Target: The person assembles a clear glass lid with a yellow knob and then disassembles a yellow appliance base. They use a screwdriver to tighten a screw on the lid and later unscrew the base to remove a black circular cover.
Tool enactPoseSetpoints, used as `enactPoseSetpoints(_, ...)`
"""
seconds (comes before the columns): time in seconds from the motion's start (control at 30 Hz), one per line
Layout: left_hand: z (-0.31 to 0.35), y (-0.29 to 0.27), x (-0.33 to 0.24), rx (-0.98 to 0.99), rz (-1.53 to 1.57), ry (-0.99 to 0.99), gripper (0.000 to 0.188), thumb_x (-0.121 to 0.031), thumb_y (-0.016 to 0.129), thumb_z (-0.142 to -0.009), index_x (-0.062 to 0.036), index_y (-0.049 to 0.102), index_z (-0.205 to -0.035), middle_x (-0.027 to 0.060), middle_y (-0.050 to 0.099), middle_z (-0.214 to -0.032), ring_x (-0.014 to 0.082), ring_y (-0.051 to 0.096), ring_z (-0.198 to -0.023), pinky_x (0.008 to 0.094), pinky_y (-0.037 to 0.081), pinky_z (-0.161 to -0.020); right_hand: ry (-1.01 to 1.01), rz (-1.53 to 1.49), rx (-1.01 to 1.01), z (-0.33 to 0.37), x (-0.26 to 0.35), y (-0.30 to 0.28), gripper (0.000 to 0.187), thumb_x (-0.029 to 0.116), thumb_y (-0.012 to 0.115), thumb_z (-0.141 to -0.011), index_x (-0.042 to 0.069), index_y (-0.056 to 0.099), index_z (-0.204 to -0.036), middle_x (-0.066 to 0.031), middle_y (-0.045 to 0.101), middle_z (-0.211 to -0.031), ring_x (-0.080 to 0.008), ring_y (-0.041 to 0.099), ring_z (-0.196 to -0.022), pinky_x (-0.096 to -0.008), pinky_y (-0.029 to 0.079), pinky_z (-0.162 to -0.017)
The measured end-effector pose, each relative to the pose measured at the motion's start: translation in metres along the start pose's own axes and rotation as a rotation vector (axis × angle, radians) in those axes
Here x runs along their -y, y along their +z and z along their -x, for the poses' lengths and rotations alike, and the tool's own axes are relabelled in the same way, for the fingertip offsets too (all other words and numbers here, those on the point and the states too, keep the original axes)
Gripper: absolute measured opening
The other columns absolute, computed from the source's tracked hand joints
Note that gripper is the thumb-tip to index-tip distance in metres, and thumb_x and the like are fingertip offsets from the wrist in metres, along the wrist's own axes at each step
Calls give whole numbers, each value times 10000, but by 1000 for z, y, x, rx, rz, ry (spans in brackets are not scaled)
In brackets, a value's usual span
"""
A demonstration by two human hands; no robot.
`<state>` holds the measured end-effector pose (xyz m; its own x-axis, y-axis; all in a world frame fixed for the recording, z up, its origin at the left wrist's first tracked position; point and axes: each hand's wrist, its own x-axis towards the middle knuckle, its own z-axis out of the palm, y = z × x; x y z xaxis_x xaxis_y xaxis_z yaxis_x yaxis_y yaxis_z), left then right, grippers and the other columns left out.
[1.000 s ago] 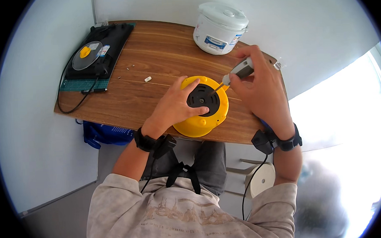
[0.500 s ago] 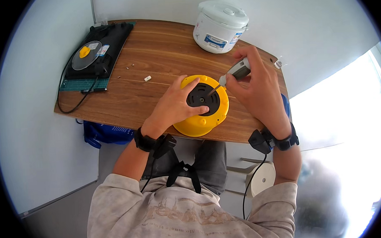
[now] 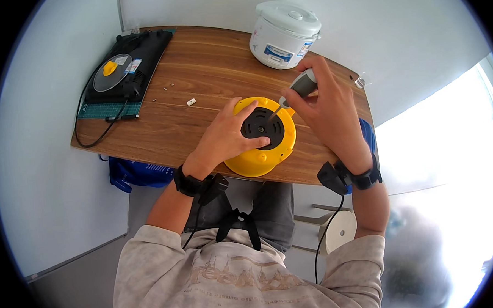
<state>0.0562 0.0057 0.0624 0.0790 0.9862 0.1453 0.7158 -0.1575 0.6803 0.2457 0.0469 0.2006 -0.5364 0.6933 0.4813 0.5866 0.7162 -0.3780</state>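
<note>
Steadying the yellow appliance [image 3: 272, 132] on the table [image 3: 209, 62], the left hand [image 3: 223, 134] spreads its fingers; those of the right hand [image 3: 332, 110] clamp a screwdriver [image 3: 303, 85]. Likely light, stiff and slippery, the appliance suits holding by its rim.

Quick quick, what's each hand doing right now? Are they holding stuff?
Left hand: open, fingers spread across the round yellow housing and its black vented plate.
Right hand: closed, holding a grey-handled screwdriver.

Glossy plastic housing [image 3: 251, 166], matt plastic disc [image 3: 275, 136], wood-grain tabletop [image 3: 198, 62]
</note>
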Motion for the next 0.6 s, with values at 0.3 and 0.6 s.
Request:
enactPoseSetpoints(0.3, 0, -1, 1, -2, -3, 8, 941, -596, 785, -773, -126, 465, -1523, 219, 324, -1592, 383, 416, -1431, 435, 387, -1159, -50, 197, 91, 0, 8, -6, 394, 251, 763, -893, 75, 490, -1117, -126, 663, -796, -313, 666, -663, -395, 514, -585)
enactPoseSetpoints(0.6, 1, -4, -3, 33, 14, -20, 949, -597, 783, -775, -120, 454, -1527, 202, 311, -1606, 380, 396, -1448, 446, 383, -1160, -127, -23, 153, 2, 8, -4, 451, 231, 781, -847, 104, 478, -1157, -126, 630, -810, -323, 653, -731, -414, 505, -638)
